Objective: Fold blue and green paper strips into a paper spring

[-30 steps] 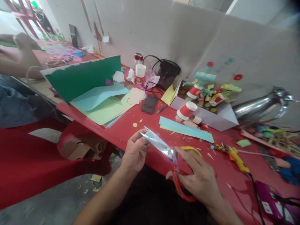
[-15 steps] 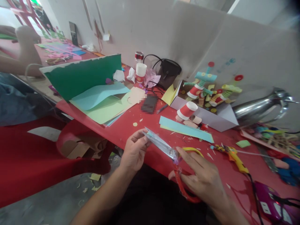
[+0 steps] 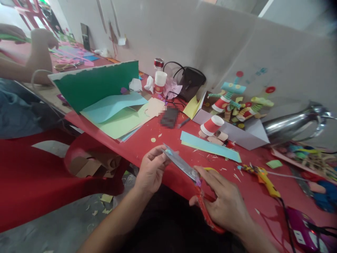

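My right hand (image 3: 223, 205) grips the red and yellow handles of a pair of scissors (image 3: 184, 168). The blades are closed and point up and left. My left hand (image 3: 151, 168) pinches a tiny blue paper piece (image 3: 168, 152) at the blade tips, over the near edge of the red table (image 3: 163, 144). A long blue paper strip (image 3: 209, 146) on a yellow one lies just beyond the hands, among paper snippets.
Green, blue and cream sheets (image 3: 113, 112) lie at the left. A dark phone (image 3: 169, 117), black bag (image 3: 190, 82), paper-cup craft (image 3: 212, 125), metal jug (image 3: 292, 121) and yellow glue gun (image 3: 264, 177) crowd the table. Another person's hands (image 3: 39, 52) work at far left. A red chair (image 3: 34, 175) stands beside me.
The scissor blades have closed on the small paper piece. My right hand has squeezed the handles together and shifted slightly down.
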Demonstrator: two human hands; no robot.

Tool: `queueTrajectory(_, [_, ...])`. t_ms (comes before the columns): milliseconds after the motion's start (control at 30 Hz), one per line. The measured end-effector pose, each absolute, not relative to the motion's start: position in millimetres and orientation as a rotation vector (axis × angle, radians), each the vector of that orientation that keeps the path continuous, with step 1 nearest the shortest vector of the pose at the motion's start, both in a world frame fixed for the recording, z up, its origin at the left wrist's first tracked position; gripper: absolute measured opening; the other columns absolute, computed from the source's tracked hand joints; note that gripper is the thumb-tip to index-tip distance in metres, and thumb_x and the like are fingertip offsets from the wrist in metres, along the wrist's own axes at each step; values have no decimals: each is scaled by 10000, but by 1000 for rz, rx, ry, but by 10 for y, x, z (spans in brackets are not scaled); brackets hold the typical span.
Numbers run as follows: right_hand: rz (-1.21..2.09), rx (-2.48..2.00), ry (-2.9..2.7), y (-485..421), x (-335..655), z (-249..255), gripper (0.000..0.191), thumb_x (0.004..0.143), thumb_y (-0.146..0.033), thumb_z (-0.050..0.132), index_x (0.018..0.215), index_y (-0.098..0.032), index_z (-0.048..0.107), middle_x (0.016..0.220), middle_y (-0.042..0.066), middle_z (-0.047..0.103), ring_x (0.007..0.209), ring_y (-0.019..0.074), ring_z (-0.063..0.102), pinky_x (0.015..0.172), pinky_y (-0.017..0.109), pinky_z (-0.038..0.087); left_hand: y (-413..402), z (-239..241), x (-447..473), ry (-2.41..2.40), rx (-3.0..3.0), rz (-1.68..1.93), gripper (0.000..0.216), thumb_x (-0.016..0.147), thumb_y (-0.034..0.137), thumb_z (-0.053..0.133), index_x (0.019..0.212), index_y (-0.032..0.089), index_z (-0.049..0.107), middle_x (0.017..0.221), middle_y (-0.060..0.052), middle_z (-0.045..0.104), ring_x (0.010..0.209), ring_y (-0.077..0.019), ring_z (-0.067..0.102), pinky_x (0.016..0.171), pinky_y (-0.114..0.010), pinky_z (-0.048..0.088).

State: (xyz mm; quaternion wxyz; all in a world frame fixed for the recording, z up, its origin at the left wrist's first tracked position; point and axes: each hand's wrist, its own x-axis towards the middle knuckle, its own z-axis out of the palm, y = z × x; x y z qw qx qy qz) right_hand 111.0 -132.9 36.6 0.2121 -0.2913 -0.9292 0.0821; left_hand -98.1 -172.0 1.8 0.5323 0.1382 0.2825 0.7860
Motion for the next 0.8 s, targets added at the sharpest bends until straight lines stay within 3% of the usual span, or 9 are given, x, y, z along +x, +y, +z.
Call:
queueTrajectory(300, [132, -714, -2622, -1318, 1147, 296, 481, 881, -281, 583, 1338, -170, 481, 1058, 122, 705, 953, 232, 683, 793, 318, 561, -1724, 23, -996, 708, 292, 1873, 206, 665, 201, 784, 846, 159, 695, 817, -23, 702, 725, -133, 671, 837, -313, 539])
queueTrajectory(467, [315, -880, -2495, -1243, 1108, 278, 481, 868, -329, 610, 1321, -204, 511, 941, 64, 744, 850, 221, 705, 721, 301, 564, -1766, -4, -1069, 638, 332, 1882, 222, 667, 247, 785, 858, 171, 702, 824, -10, 685, 802, -162, 692, 950, -354, 504])
queueTrajectory(633, [514, -1134, -2465, -1075, 775, 207, 378, 837, -385, 628, 1194, -267, 584, 957, 31, 744, 815, 223, 711, 651, 298, 534, -1837, -9, -1170, 529, 396, 1857, 282, 603, 324, 818, 807, 184, 684, 805, 4, 639, 714, -137, 671, 949, -360, 505])
queueTrajectory(800, [577, -1163, -2621, -932, 92, 102, 342, 851, -347, 586, 1152, -198, 521, 954, 74, 712, 822, 211, 684, 648, 267, 468, -1892, 24, -1159, 562, 481, 1821, 305, 593, 372, 815, 787, 190, 665, 794, -5, 607, 637, -125, 636, 923, -393, 515])
